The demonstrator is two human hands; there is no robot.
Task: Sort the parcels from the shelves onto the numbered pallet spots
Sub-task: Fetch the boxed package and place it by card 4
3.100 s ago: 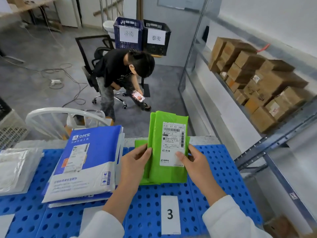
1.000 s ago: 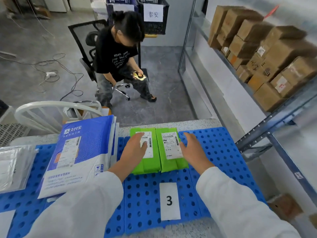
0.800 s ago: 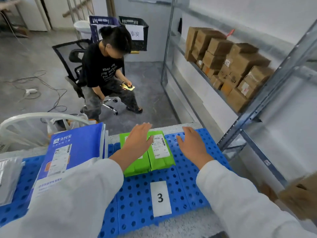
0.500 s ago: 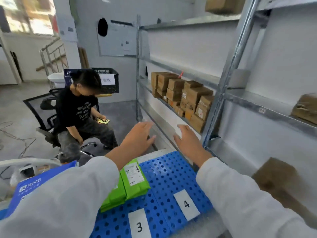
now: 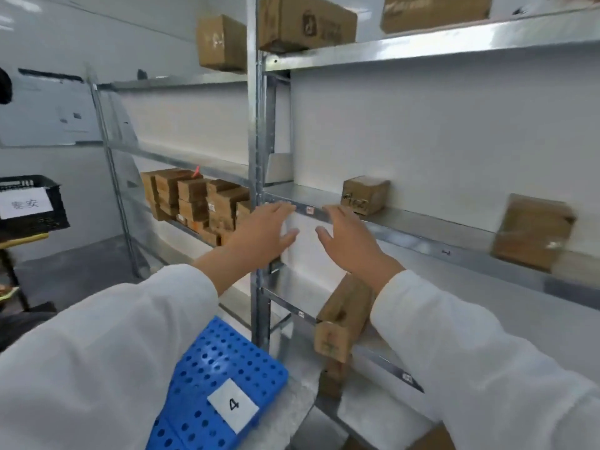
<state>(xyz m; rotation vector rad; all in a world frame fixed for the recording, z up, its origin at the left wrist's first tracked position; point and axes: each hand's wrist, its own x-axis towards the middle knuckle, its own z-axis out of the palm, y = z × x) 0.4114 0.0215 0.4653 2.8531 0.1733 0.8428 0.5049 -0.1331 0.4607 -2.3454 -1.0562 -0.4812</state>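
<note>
The pallet (image 5: 207, 368) runs off the bottom edge, and the left sleeve (image 5: 97, 352) covers its near-left part. Only the label (image 5: 233, 405) "4" shows. The crate (image 5: 32, 219) is cut by the left edge, and its sign (image 5: 25, 203) is too blurred to read. The upright (image 5: 258, 157) and the left grip (image 5: 263, 235) hide the right end of the box stack (image 5: 191, 203). The top boxes (image 5: 308, 24) are cropped by the top edge. The right box (image 5: 532, 232) is blurred, its markings unreadable — likewise the print on the small box (image 5: 365, 194). The right sleeve (image 5: 487, 352) hides part of the long box (image 5: 341, 316).
</note>
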